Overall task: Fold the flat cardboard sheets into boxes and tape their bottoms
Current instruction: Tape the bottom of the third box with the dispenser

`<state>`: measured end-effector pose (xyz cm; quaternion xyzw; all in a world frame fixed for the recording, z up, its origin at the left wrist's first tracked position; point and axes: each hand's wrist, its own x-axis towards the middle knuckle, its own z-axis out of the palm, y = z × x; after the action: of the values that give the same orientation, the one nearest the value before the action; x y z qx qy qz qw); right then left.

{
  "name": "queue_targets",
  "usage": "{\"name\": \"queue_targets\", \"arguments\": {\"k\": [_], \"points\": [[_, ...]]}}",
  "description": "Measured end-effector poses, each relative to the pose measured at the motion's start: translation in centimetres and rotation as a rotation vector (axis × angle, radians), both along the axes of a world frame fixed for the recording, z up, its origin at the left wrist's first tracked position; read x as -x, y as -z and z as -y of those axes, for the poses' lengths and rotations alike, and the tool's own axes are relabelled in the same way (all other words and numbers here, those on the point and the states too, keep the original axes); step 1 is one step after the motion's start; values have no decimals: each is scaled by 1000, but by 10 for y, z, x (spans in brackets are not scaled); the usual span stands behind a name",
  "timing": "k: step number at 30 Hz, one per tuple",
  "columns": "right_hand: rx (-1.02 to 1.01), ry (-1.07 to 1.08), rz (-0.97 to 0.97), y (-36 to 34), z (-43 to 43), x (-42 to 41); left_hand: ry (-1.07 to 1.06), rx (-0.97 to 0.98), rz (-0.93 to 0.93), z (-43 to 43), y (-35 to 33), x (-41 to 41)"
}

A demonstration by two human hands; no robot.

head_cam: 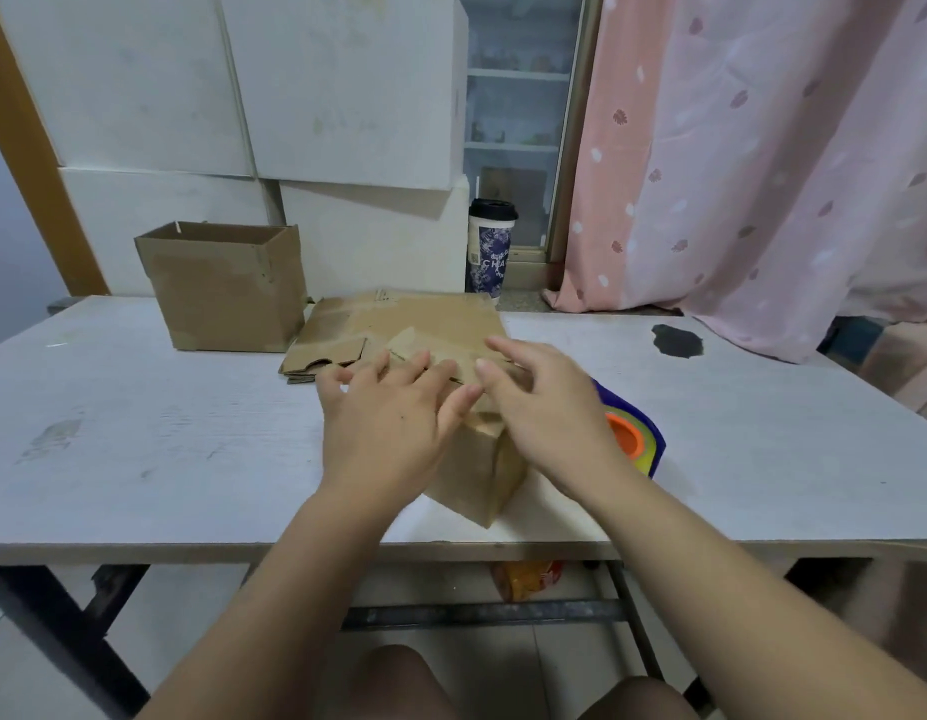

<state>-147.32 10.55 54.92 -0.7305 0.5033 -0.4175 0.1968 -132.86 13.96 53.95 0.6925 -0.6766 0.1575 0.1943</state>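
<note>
Grip first: we mark the left hand (pixel 388 413) flat, fingers straight and spread, pressing down on the upper flaps of the box (pixel 477 475). That is a wide grip with no pinch. The right hand (pixel 547 407) is just beside it, fingers spread and lightly bent, tips on the same flaps. It wraps nothing, so we read it as a wide, pressing grip too, though blur leaves the exact contact unsure. The two hands nearly meet over the flaps.

The box sits under both palms, near the front edge of the tabletop (pixel 139 433), with one corner towards us. We judge that the face under the hands is its bottom.

- **Just right of the right hand:** a blue tape dispenser (pixel 635 439) with an orange core, partly hidden by the wrist and untouched.
- **Just beyond the fingertips:** a stack of flat sheets (pixel 399 324), lying flat.
- **Farther out, beyond and left of the left hand:** a finished box (pixel 227 288), upright with its top open. We cannot tell whether its bottom is taped.
- **Beyond the sheets:** a lidded cup (pixel 491 246).

Progress, in our judgement: one box stands formed and the second is at flap-closing with no tape visible on it. The stacked sheets are not yet folded, so most of the job is left.
</note>
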Motion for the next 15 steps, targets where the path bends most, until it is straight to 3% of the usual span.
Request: {"name": "queue_targets", "arguments": {"k": [4, 7, 8, 11, 15], "points": [[-304, -81, 253, 1, 1, -17, -95, 180, -141, -6, -2, -3], [-344, -86, 175, -2, 5, -16, -8, 109, -637, 9, -18, -26], [-364, -94, 184, -4, 7, -16, -9, 38, -700, 13, -21, -28], [-381, -90, 226, -7, 10, -22, -80, -139, -627, 19, -20, -23], [-362, -97, 271, -3, 13, -23, -103, -91, -703, 22, -15, -25]]}}
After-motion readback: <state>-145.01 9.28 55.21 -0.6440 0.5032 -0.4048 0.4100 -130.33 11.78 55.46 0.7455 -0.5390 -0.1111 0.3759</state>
